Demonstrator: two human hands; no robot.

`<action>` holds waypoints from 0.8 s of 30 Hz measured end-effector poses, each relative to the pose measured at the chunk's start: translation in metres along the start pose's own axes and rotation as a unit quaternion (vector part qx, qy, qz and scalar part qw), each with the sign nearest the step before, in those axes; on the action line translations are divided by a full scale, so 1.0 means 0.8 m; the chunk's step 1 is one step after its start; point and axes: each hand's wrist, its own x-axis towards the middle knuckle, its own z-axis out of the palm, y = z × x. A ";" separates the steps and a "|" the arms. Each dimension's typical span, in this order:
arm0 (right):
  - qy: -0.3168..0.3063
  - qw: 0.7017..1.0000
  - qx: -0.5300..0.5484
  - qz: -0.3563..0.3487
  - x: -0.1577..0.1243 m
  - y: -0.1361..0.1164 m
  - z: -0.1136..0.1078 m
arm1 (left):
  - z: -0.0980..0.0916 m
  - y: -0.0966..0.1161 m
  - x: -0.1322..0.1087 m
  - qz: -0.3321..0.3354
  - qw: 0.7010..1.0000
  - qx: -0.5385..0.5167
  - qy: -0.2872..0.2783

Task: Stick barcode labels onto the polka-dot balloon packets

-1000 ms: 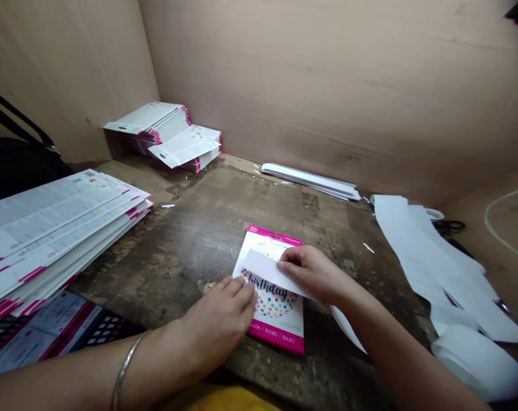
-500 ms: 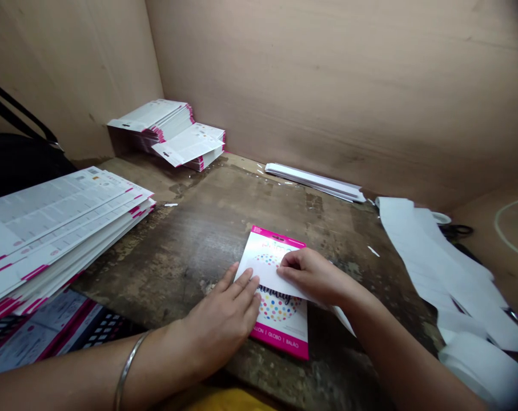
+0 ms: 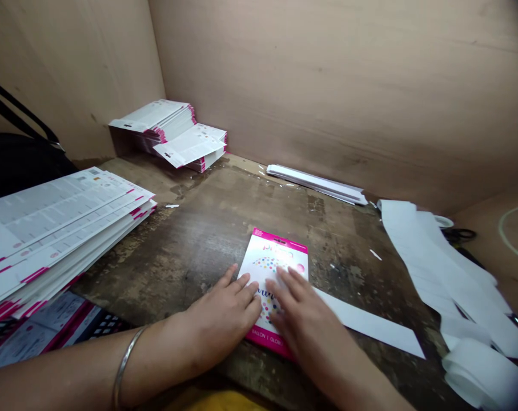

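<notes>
A pink-and-white balloon packet (image 3: pixel 269 262) lies face up on the table (image 3: pixel 207 211), near its front edge, with colourful dots and dark script on its front. The left hand (image 3: pixel 224 314), a metal bangle (image 3: pixel 125 365) on its wrist, rests on the packet's left side, its fingers spread and laid flat. The right hand (image 3: pixel 312 322), blurred, is over the packet's lower right part, fingers slightly apart and pinching nothing. A white paper strip (image 3: pixel 374 322) runs out from the packet's right side across the table; how far it reaches beneath the hands I cannot really tell.

Beyond the strip's far end, at the right, lie a long white paper ribbon (image 3: pixel 430 257) and a loose paper roll (image 3: pixel 477 371). A small white scrap (image 3: pixel 375 254) sits between the packet and the ribbon. Along the back wall (image 3: pixel 327 85) lies a flat bundle of white strips (image 3: pixel 316 184). Pink-edged cards stand in stacks (image 3: pixel 156 117) in the far left corner, and a larger pile (image 3: pixel 70 222) fills the near left, above a black lattice basket (image 3: pixel 107 324).
</notes>
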 end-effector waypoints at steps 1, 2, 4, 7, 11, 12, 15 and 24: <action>0.016 1.000 -0.012 -0.006 -0.011 -0.007 0.011 | -0.001 0.000 0.000 0.000 1.000 -0.012 -0.005; 0.029 0.999 -0.023 -0.007 -0.019 -0.012 0.021 | -0.004 -0.001 0.001 0.000 1.000 -0.026 -0.009; 0.041 0.999 -0.036 0.000 -0.029 -0.018 0.035 | -0.011 -0.005 0.005 -0.006 0.998 -0.066 -0.020; 0.042 0.999 -0.030 0.006 -0.031 -0.018 0.042 | -0.024 -0.019 0.016 -0.079 0.979 -0.185 -0.022; 0.033 0.999 -0.012 0.015 -0.028 -0.016 0.038 | -0.039 -0.039 0.032 -0.370 0.823 -0.428 0.054; 0.029 0.999 -0.009 0.017 -0.028 -0.016 0.037 | -0.043 -0.041 0.036 -0.420 0.761 -0.490 0.058; 0.017 0.999 -0.001 0.027 -0.028 -0.018 0.035 | -0.051 -0.044 0.048 -0.481 0.637 -0.602 0.031; -0.004 0.996 0.068 0.062 -0.028 -0.025 0.026 | -0.030 -0.027 0.090 -0.477 0.645 -0.597 -0.021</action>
